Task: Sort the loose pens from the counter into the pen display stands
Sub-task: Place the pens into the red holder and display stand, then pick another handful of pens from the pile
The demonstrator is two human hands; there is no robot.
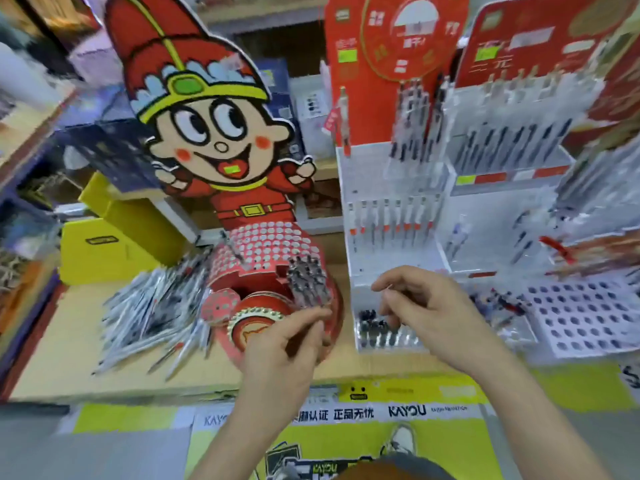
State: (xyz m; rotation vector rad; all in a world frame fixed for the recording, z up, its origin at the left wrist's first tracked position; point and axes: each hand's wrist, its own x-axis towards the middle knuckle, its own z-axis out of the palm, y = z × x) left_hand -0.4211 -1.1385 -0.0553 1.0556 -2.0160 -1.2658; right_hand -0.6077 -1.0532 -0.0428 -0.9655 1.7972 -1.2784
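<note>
A heap of loose pens (156, 313) lies on the wooden counter (62, 372) at the left. The red cartoon-figure stand (263, 251) has a cluster of dark pens (308, 282) standing in its holes. My left hand (287, 344) hovers in front of that stand with its fingers bent; motion blur hides whether it holds anything. To the right is the white tiered stand (391, 237), with a few dark pens (370, 323) in its front row. My right hand (426, 306) is over that row, thumb and forefinger pinching what looks like a thin pen.
A white perforated pen tray (588, 317) sits at the right with more pens beside it. Further pen displays (512, 140) with red headers stand behind. Yellow boxes (104, 251) are at the left rear. The counter's front edge runs just below my wrists.
</note>
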